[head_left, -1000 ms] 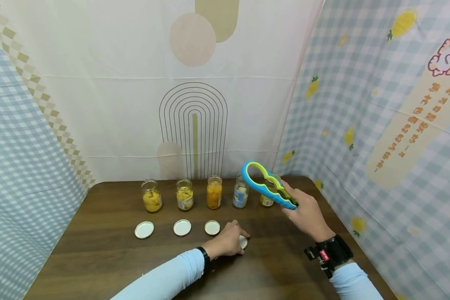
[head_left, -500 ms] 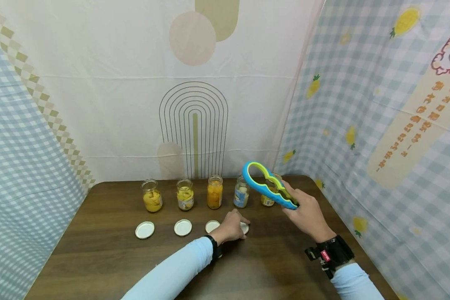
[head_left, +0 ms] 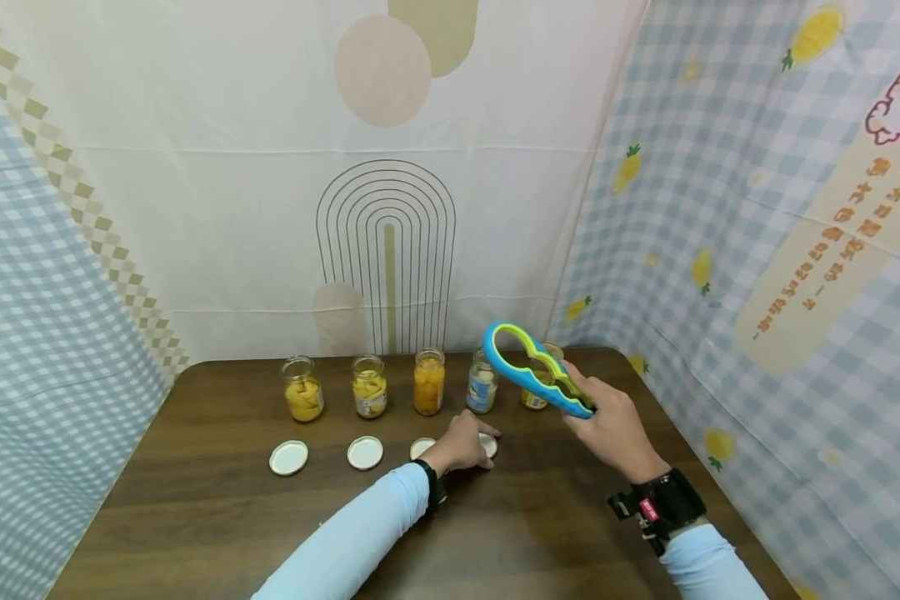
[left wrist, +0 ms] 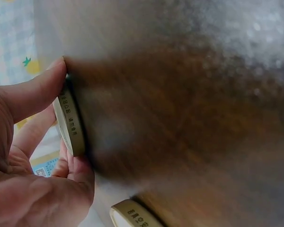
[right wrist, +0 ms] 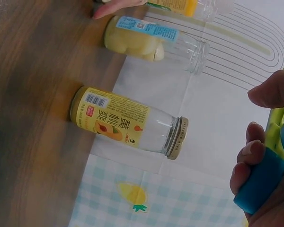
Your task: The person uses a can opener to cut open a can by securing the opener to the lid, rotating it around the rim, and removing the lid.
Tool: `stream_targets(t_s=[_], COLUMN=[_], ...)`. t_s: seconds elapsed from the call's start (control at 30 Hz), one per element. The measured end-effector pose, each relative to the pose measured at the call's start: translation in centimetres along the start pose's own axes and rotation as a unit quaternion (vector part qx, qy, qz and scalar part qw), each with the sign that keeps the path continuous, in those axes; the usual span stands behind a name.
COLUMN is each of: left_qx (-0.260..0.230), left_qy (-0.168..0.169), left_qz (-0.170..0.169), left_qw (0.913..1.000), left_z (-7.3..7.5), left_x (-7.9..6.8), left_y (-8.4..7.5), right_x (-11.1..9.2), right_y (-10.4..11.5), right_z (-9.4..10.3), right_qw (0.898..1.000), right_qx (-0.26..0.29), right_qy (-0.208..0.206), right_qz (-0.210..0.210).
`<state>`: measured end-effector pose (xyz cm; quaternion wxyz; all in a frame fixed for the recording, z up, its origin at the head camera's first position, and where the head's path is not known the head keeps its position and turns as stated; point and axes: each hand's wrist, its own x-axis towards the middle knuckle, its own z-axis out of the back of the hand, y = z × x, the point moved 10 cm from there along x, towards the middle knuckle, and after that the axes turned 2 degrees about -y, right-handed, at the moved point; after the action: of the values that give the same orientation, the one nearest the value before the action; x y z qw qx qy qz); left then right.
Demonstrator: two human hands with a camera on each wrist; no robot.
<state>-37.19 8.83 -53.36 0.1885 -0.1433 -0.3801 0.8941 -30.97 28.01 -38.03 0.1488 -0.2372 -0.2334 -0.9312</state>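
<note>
My left hand [head_left: 457, 442] grips a white-faced jar lid [head_left: 489, 446] by its rim, thumb on one side and fingers on the other. In the left wrist view this lid [left wrist: 72, 124] shows printed characters along its gold edge, down at the tabletop. Raised over the right side, my right hand [head_left: 613, 427] holds a blue and green jar opener [head_left: 528, 384] by its handles. Behind the opener stands a jar with a yellow peach label [right wrist: 116, 118], its gold lid [right wrist: 179, 138] on. To its left is a lidless jar with a blue label [head_left: 482, 390].
Three more lidless jars of yellow fruit, among them an orange-filled jar [head_left: 428, 387], continue the row at the back. Before them lie a left lid [head_left: 288, 457], a middle lid [head_left: 365, 452] and a partly hidden lid [head_left: 422, 447]. Patterned cloths [head_left: 247, 208] hang around the table [head_left: 195, 533].
My left hand has moved the lid away from me across the tabletop, up into line with the other lids. My right hand and the jar opener have stayed nearly still.
</note>
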Motion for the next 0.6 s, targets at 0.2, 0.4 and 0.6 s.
stream_targets(t_s=[0.2, 0.4, 0.6], left_qx=[0.032, -0.006, -0.079], left_qy=[0.004, 0.005, -0.033], left_qz=[-0.013, -0.015, -0.024], left_qw=[0.9994, 0.9999, 0.9961], left_z=[-0.7, -0.4, 2.1], left_x=[0.1, -1.0, -2.8], left_y=[-0.2, -0.4, -0.2], right_x=[0.1, 0.1, 0.2], right_y=[0.3, 0.6, 0.5], right_z=[0.4, 0.7, 1.4], right_qw=[1.000, 1.000, 1.000], right_qx=[-0.004, 0.000, -0.011], right_qy=[-0.015, -0.014, -0.013], right_qz=[0.012, 0.017, 0.015])
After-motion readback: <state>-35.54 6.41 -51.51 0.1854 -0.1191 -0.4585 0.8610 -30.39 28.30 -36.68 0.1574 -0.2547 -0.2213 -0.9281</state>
